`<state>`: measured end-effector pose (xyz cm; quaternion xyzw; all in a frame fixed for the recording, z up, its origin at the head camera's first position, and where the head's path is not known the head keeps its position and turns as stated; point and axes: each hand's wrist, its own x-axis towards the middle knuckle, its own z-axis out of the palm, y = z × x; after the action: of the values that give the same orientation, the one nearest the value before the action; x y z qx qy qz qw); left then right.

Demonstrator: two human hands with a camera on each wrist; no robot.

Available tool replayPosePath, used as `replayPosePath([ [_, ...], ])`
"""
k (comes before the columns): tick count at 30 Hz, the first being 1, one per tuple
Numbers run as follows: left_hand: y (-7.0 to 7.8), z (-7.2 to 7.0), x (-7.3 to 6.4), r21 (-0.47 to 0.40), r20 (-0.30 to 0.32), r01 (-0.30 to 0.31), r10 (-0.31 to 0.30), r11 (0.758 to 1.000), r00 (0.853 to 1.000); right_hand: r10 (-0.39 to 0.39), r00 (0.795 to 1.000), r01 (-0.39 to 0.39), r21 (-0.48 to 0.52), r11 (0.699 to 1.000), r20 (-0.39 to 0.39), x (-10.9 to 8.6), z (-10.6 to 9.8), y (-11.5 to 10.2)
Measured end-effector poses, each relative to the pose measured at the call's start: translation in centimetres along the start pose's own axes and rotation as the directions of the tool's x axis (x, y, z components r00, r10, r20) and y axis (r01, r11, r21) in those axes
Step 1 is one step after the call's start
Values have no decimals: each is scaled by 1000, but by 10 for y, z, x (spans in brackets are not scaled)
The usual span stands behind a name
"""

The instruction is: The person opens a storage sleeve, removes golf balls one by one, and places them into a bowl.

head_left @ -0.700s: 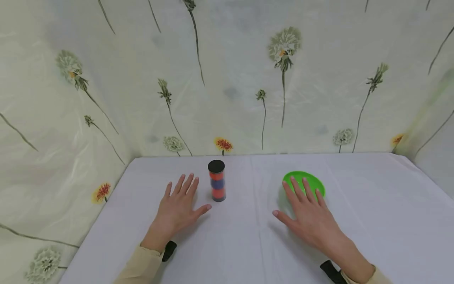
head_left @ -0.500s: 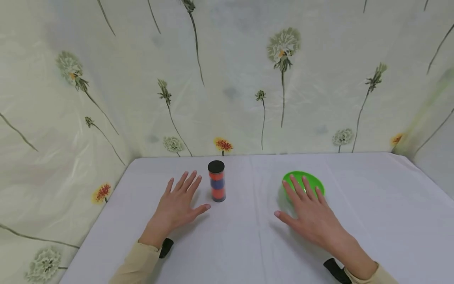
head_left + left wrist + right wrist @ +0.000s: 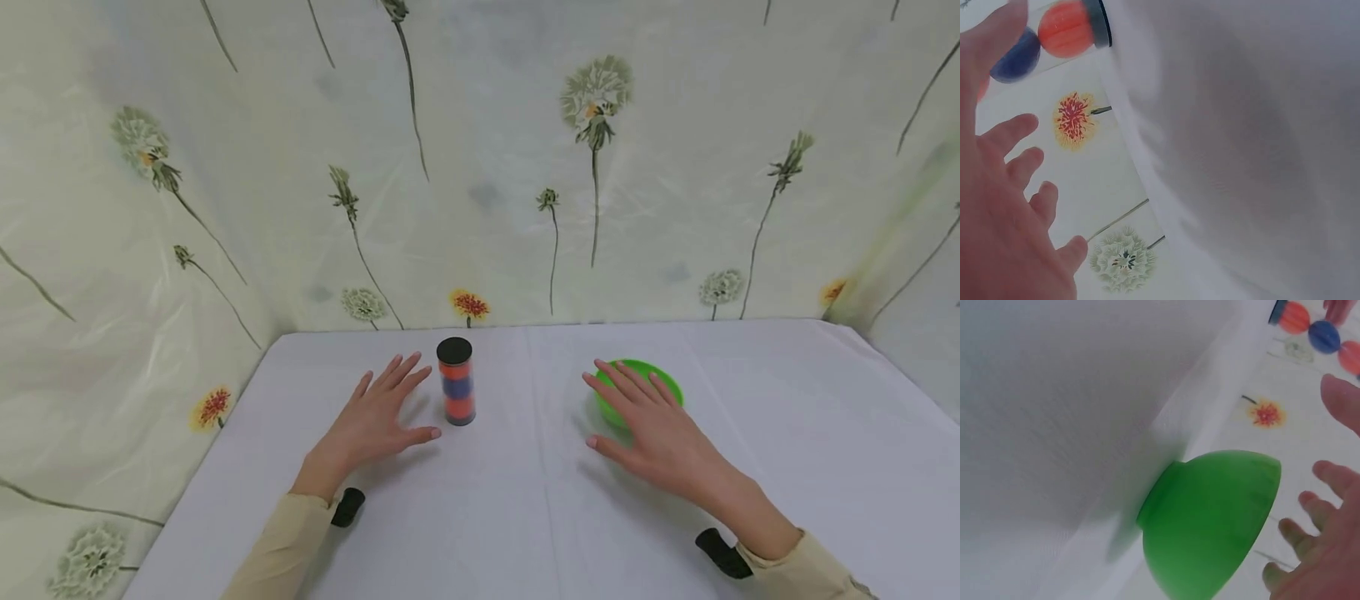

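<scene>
A clear tube (image 3: 456, 383) with a black lid stands upright on the table, with two orange balls and a blue ball (image 3: 1016, 57) stacked inside. Just left of it my left hand (image 3: 371, 425) is spread, fingers apart and holding nothing. The tube stands beyond the thumb in the left wrist view. A green bowl (image 3: 1210, 519) rests upright on its foot to the right. My right hand (image 3: 660, 429) hovers at the bowl's near side with fingers extended, covering part of the bowl in the head view. Nothing is in its grasp.
A white cloth (image 3: 517, 517) covers the table. Behind and to the left hangs a curtain (image 3: 480, 167) printed with dandelions and flowers. Black bands (image 3: 723, 553) sit at both wrists, below beige sleeves (image 3: 277, 542).
My left hand has turned slightly and its fingertips have come closer to the tube. My right hand has rotated, its fingers swinging leftward over the bowl. Tube and bowl stay put.
</scene>
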<state>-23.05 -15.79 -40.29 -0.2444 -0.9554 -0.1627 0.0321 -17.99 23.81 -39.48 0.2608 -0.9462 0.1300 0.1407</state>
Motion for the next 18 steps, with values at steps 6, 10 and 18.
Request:
replayPosePath([
  [6, -5, -2, 7, -116, 23, -7, 9, 993, 1000, -30, 999, 34, 109, 993, -41, 10, 4, 6],
  [10, -8, -2, 12, -177, 18, -37, 41, 984, 999, -25, 998, 33, 175, 984, -51, 13, 7, 10],
  [18, -8, 3, 19, -315, 20, -6, 13, 949, 1000, 29, 999, -20, 318, 948, -25, 19, 7, 13],
])
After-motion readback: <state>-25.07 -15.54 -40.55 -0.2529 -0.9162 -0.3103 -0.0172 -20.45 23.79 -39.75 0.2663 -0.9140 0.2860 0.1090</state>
